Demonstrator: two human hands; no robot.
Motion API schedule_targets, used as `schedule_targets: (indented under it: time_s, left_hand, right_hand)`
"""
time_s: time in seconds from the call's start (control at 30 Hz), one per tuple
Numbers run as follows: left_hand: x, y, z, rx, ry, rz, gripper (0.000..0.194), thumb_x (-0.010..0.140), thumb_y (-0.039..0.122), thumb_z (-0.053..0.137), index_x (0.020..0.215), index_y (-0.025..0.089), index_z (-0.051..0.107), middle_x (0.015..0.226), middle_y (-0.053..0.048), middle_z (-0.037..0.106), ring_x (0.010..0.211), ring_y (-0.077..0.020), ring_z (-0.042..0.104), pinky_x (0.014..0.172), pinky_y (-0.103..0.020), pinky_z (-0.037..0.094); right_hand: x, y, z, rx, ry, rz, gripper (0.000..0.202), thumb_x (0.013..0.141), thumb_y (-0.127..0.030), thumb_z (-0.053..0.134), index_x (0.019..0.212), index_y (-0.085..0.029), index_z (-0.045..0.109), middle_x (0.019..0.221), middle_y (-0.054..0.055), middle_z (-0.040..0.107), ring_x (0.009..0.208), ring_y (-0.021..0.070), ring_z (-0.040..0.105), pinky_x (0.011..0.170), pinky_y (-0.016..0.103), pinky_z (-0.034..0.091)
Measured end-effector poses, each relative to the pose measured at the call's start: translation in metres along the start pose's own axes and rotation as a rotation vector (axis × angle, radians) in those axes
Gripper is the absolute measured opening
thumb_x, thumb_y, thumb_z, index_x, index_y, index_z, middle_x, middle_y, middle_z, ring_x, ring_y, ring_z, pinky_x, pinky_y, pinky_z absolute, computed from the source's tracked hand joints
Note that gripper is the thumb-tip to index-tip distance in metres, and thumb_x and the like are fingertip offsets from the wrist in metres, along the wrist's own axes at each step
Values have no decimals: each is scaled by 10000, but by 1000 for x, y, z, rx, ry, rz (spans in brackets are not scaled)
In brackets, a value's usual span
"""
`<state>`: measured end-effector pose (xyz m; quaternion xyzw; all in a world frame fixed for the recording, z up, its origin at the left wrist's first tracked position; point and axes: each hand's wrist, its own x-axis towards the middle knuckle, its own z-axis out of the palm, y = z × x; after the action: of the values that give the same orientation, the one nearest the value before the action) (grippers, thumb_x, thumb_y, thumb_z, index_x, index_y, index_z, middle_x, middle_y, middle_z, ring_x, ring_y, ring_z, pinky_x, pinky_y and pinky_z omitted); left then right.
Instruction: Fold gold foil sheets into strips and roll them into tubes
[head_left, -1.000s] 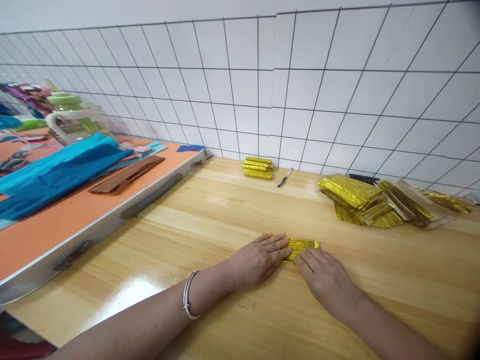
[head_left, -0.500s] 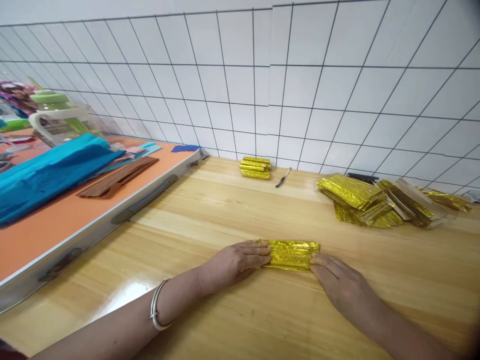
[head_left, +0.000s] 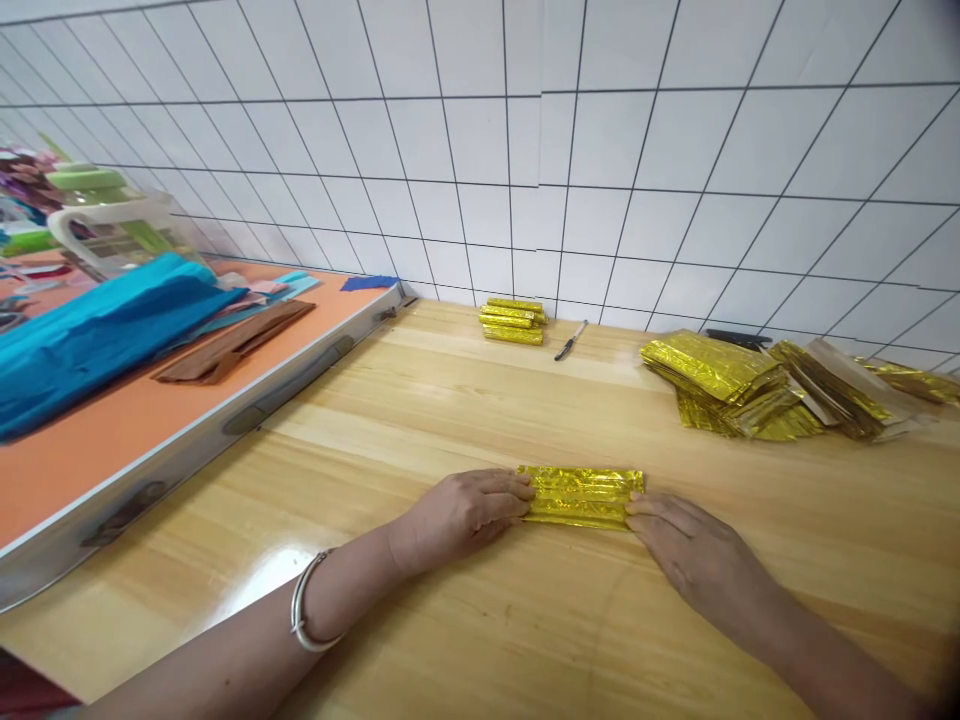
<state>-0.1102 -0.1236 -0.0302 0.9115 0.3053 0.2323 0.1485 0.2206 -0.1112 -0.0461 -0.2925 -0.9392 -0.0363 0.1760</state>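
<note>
Shiny gold rectangular foil strip (head_left: 581, 497): lies creased on the pale wood-grain counter (head_left: 487, 640), well in from far edge and left edge, between left grip (head_left: 461, 515) and right grip (head_left: 701, 555).
Long axis: runs left to right, roughly along the far edge, from one grip to the other.
Left grip: fingers together, laid over the left short end.
Right grip: fingertips bunched, touching the right short end.
Nearer grip: neither; contact at both ends.
Thumbs: hidden; cannot tell pinching from pressing.
</note>
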Motion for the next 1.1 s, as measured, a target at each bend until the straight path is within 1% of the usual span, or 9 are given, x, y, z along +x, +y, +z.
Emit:
schedule_targets:
  time_s: [0.1, 0.33, 0.57, 0.73, 0.93, 1.03, 1.1]
  left_hand:
    - [0, 2, -1, 18, -11, -15, 247, 913, 179, 446, 1113, 162, 589, 1148, -79, 625, 1120, -152, 553, 1024, -329, 419]
    - [0, 5, -2, 48, -25, -6, 253, 915, 198, 447, 1127, 162, 581, 1149, -82, 622, 1129, -158, 543, 1027, -337, 418]
    - [0, 8, -3, 49, -12, 14, 253, 920, 197, 438, 1130, 162, 576, 1136, -80, 630, 1131, -162, 543, 1033, -342, 414]
    - [0, 7, -3, 58, -13, 20, 259, 921, 204, 436, 1139, 165, 570, 1132, -84, 632, 1134, -168, 542, 1026, -350, 420]
    - [0, 6, -2, 98, -26, 29, 244, 920, 192, 437, 1122, 161, 570, 1142, -75, 628, 1120, -158, 548, 1020, -329, 412]
    - [1, 13, -2, 153, -15, 70, 207, 915, 189, 450, 1071, 169, 585, 1122, -61, 638, 1094, -165, 557, 1020, -352, 389]
    - [3, 22, -1, 197, -15, 103, 177, 913, 186, 453, 1014, 180, 597, 1094, -47, 649, 1051, -168, 572, 1020, -380, 366]
  right_hand:
    - [0, 2, 1, 18, -15, -14, 258, 880, -92, 455, 1094, -168, 578, 1114, 71, 624, 1075, 183, 538, 979, 353, 444]
    - [-2, 4, 2, -32, -50, -23, 279, 880, -97, 449, 1120, -163, 574, 1133, 79, 617, 1082, 193, 536, 985, 376, 440]
    - [-1, 3, 0, -50, -28, -50, 284, 877, -110, 441, 1104, -184, 594, 1104, 75, 634, 1065, 192, 555, 959, 369, 463]
    - [1, 1, -3, -65, -13, -59, 268, 874, -99, 445, 1073, -169, 610, 1083, 74, 643, 1042, 189, 565, 964, 369, 455]
    - [1, -1, -7, -98, -11, -66, 274, 879, -82, 427, 1062, -157, 616, 1077, 80, 640, 1044, 200, 555, 960, 379, 443]
    - [1, 3, -9, -121, -17, -69, 288, 878, -72, 415, 1072, -150, 614, 1072, 87, 640, 1035, 208, 555, 955, 392, 437]
    - [1, 9, -10, -138, -28, -64, 292, 877, -77, 417, 1077, -159, 614, 1084, 86, 637, 1045, 215, 549, 951, 398, 434]
